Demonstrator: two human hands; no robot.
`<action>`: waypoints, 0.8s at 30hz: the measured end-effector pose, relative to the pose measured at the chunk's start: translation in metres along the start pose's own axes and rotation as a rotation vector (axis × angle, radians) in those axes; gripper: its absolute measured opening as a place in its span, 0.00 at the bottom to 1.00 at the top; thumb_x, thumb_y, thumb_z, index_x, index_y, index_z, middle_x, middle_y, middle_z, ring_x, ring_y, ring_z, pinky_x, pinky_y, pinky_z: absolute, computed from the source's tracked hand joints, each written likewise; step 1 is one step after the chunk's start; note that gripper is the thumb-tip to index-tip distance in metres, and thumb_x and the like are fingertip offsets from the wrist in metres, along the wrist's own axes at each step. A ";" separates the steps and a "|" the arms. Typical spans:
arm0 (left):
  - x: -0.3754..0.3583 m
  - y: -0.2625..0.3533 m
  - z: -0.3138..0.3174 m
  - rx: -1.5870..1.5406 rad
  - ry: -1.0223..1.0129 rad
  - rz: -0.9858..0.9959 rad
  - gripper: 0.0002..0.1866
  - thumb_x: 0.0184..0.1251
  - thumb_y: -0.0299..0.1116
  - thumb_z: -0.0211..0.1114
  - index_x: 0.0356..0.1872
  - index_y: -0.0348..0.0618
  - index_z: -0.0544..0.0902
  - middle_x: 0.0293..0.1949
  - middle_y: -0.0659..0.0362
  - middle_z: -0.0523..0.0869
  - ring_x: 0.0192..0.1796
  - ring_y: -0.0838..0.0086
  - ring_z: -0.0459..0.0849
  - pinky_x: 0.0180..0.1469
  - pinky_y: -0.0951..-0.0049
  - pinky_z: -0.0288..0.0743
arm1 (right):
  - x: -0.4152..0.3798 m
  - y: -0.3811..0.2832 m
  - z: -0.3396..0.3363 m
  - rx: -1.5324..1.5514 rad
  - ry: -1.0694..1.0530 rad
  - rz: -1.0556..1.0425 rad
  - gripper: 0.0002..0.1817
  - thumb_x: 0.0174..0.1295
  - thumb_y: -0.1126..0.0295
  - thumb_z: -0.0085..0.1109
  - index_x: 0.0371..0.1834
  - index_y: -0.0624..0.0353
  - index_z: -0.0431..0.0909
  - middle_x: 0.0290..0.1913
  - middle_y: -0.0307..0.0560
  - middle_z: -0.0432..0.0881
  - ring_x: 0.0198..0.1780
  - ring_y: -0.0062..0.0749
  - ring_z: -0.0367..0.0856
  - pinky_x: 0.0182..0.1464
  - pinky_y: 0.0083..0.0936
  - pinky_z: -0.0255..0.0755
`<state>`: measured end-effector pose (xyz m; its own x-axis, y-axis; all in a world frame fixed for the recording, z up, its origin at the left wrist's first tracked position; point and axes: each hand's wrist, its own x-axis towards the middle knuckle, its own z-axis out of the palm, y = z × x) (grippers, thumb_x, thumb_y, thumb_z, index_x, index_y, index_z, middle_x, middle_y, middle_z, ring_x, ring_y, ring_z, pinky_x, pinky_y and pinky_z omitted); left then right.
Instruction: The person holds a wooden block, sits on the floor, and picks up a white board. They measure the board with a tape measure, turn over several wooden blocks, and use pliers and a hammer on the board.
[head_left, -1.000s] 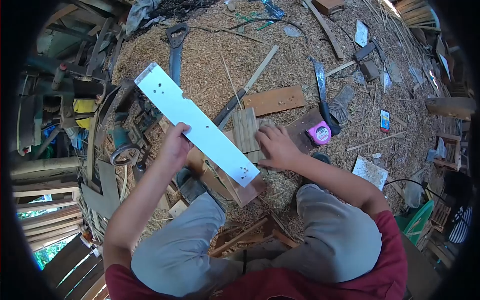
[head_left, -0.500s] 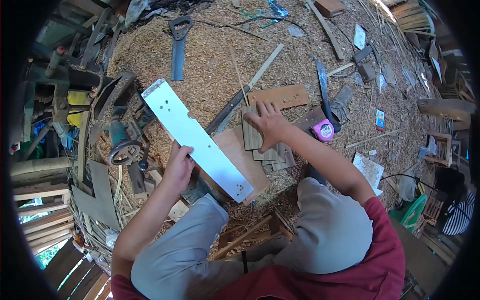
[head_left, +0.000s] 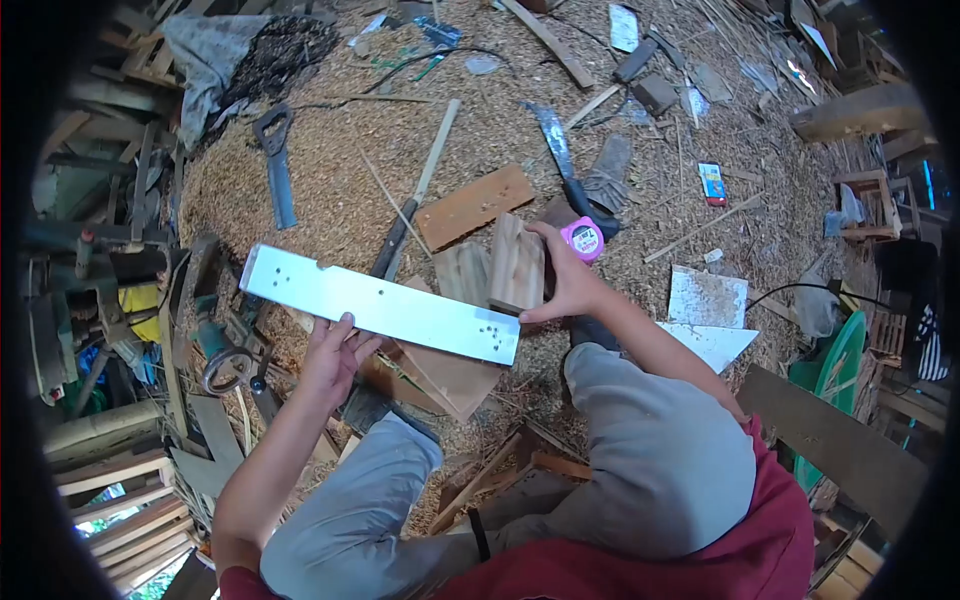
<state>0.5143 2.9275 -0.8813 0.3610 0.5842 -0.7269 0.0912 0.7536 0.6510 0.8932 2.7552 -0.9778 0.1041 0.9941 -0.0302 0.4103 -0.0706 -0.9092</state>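
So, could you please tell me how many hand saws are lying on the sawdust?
2. One hand saw lies at upper left, apart from the hands; the other saw lies above the pink tape measure. Others may be hidden in the clutter.

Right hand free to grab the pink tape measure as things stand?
Probably not right away: the right hand holds a stack of wood slats. The pink tape measure lies uncovered just beyond its fingers, path clear.

both arms reach forward, left hand (head_left: 335, 355) and right hand (head_left: 568, 285) closed in grip.
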 end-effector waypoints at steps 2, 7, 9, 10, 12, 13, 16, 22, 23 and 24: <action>-0.001 0.007 0.008 0.017 0.005 -0.037 0.28 0.84 0.32 0.59 0.79 0.52 0.61 0.69 0.54 0.77 0.67 0.60 0.83 0.71 0.53 0.80 | -0.002 0.005 -0.011 -0.075 0.129 -0.039 0.71 0.31 0.42 0.89 0.78 0.61 0.58 0.74 0.64 0.65 0.76 0.60 0.66 0.79 0.46 0.59; 0.007 0.010 0.050 0.038 0.016 -0.066 0.28 0.85 0.29 0.55 0.80 0.51 0.59 0.69 0.52 0.77 0.67 0.59 0.83 0.73 0.54 0.79 | -0.017 0.031 -0.073 -0.163 0.415 0.033 0.65 0.31 0.44 0.88 0.75 0.59 0.62 0.69 0.60 0.70 0.73 0.60 0.69 0.76 0.50 0.62; 0.031 -0.003 0.081 0.011 0.005 -0.043 0.28 0.85 0.29 0.56 0.79 0.52 0.60 0.70 0.53 0.76 0.68 0.59 0.82 0.75 0.53 0.77 | -0.031 0.042 -0.097 -0.093 0.503 0.127 0.62 0.33 0.46 0.88 0.73 0.58 0.64 0.69 0.59 0.71 0.72 0.60 0.69 0.75 0.49 0.64; 0.044 -0.013 0.096 -0.004 -0.007 -0.032 0.28 0.84 0.29 0.57 0.79 0.52 0.61 0.70 0.54 0.76 0.69 0.59 0.81 0.76 0.53 0.76 | -0.040 0.045 -0.111 -0.110 0.531 0.150 0.61 0.33 0.46 0.87 0.73 0.58 0.65 0.69 0.59 0.71 0.72 0.60 0.70 0.75 0.49 0.65; 0.070 -0.038 0.122 -0.115 -0.032 0.044 0.28 0.85 0.28 0.56 0.80 0.52 0.59 0.70 0.52 0.76 0.70 0.57 0.80 0.75 0.52 0.76 | -0.055 0.048 -0.133 -0.114 0.566 0.185 0.60 0.35 0.47 0.87 0.74 0.56 0.66 0.71 0.59 0.70 0.74 0.58 0.69 0.76 0.48 0.64; 0.082 -0.052 0.133 -0.174 -0.046 0.077 0.28 0.85 0.27 0.56 0.80 0.52 0.59 0.71 0.51 0.75 0.71 0.56 0.79 0.75 0.51 0.76 | -0.065 0.048 -0.139 -0.101 0.570 0.200 0.60 0.36 0.48 0.86 0.75 0.56 0.66 0.72 0.58 0.70 0.75 0.57 0.69 0.77 0.47 0.63; 0.110 -0.105 0.152 -0.364 0.064 0.140 0.26 0.84 0.27 0.56 0.77 0.51 0.61 0.70 0.51 0.76 0.72 0.55 0.79 0.75 0.48 0.77 | -0.088 0.041 -0.151 -0.176 0.537 0.216 0.57 0.36 0.49 0.86 0.75 0.52 0.71 0.76 0.61 0.67 0.78 0.58 0.66 0.78 0.49 0.62; 0.129 -0.156 0.148 -0.564 0.221 0.035 0.17 0.83 0.29 0.59 0.67 0.38 0.72 0.65 0.51 0.80 0.67 0.54 0.82 0.72 0.54 0.82 | -0.097 0.020 -0.154 -0.279 0.292 0.137 0.47 0.33 0.50 0.85 0.64 0.51 0.83 0.76 0.62 0.67 0.78 0.65 0.63 0.79 0.55 0.61; 0.129 -0.157 0.146 -0.558 0.233 0.034 0.17 0.84 0.30 0.59 0.66 0.37 0.72 0.64 0.51 0.80 0.66 0.53 0.82 0.71 0.55 0.83 | -0.096 0.016 -0.151 -0.265 0.287 0.142 0.43 0.32 0.51 0.85 0.59 0.53 0.86 0.75 0.59 0.70 0.78 0.66 0.62 0.78 0.56 0.62; 0.127 -0.158 0.143 -0.475 0.214 0.019 0.16 0.84 0.30 0.59 0.65 0.36 0.72 0.63 0.50 0.81 0.64 0.54 0.84 0.69 0.57 0.84 | -0.096 0.016 -0.149 -0.284 0.247 0.120 0.43 0.32 0.51 0.84 0.58 0.53 0.86 0.74 0.58 0.70 0.78 0.67 0.62 0.78 0.56 0.62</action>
<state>0.6785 2.8396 -1.0453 0.1559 0.6106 -0.7764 -0.3625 0.7665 0.5301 1.0247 2.6466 -0.9272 0.3673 0.9301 0.0033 0.6130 -0.2395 -0.7529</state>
